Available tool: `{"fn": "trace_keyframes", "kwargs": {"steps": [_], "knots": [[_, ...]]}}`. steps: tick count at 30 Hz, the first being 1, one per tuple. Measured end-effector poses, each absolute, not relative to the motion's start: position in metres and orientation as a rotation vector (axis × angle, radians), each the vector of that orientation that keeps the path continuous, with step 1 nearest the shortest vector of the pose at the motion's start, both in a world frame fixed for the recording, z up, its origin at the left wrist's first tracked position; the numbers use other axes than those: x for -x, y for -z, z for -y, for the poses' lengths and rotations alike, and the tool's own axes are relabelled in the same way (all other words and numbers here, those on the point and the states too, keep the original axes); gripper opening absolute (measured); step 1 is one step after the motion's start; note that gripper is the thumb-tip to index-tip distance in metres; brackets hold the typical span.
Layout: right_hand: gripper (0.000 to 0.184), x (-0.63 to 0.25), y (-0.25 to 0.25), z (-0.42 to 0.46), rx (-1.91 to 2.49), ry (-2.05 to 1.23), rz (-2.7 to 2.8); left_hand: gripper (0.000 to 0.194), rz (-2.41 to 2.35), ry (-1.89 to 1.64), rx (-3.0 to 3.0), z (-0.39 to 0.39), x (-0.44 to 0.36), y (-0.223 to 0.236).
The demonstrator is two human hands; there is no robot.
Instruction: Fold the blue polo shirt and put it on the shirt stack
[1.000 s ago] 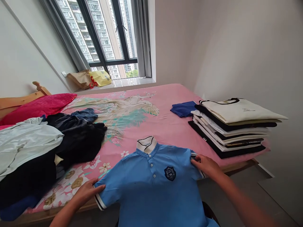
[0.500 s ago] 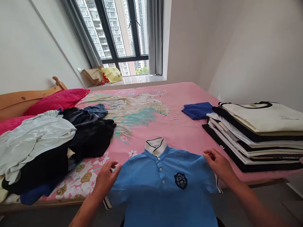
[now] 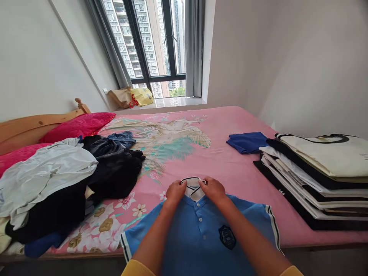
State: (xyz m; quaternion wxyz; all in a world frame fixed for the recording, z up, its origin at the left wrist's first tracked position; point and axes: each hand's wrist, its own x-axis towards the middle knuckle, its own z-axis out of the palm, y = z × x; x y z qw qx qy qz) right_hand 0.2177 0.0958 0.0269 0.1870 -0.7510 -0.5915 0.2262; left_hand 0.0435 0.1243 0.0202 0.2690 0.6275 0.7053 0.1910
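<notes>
A blue polo shirt (image 3: 189, 237) lies front up over the near edge of the bed, its lower part hanging toward me. It has a white collar with dark trim, a buttoned placket and a dark shield badge on the chest. My left hand (image 3: 176, 191) is closed on the left side of the collar, thumb on top. On the collar's right side my right hand (image 3: 213, 189) pinches the edge in the same way. Both short sleeves, with striped cuffs, spread out to the sides beneath my forearms.
A tall stack of folded clothes (image 3: 319, 180) stands at the right, with a folded blue garment (image 3: 247, 142) behind it. Loose clothes (image 3: 66, 172) are heaped at the left beside red pillows (image 3: 77, 126). Bags (image 3: 142, 96) rest on the windowsill past the pink bedsheet (image 3: 184, 165).
Both hands have moved inward from the sleeves to the collar and closed on it. The shirt's sleeves now lie more spread on the bed edge. The view has shifted slightly.
</notes>
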Motion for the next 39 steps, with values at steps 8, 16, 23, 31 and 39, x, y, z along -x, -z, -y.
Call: {"fn": "trace_keyframes", "kwargs": {"steps": [8,16,23,31,39], "knots": [[0.014,-0.221,-0.010,-0.050,1.835,-0.401,1.483,0.022,-1.735,-0.934,-1.773,-0.054,-0.046,-0.023],[0.025,-0.225,-0.001,-0.021,1.499,-0.744,1.158,0.035,-1.475,-1.140,-1.921,-0.004,-0.043,-0.021],[0.027,-0.224,-0.005,0.013,1.331,-0.920,1.142,0.021,-1.430,-1.204,-1.747,0.005,-0.034,-0.021],[0.036,-0.231,-0.013,0.015,1.233,-1.386,1.115,0.038,-1.308,-1.134,-1.139,-0.013,-0.029,-0.016],[0.028,-0.238,-0.002,0.006,0.909,-1.693,0.624,0.031,-1.036,-1.022,-0.865,-0.019,-0.024,-0.010]]}}
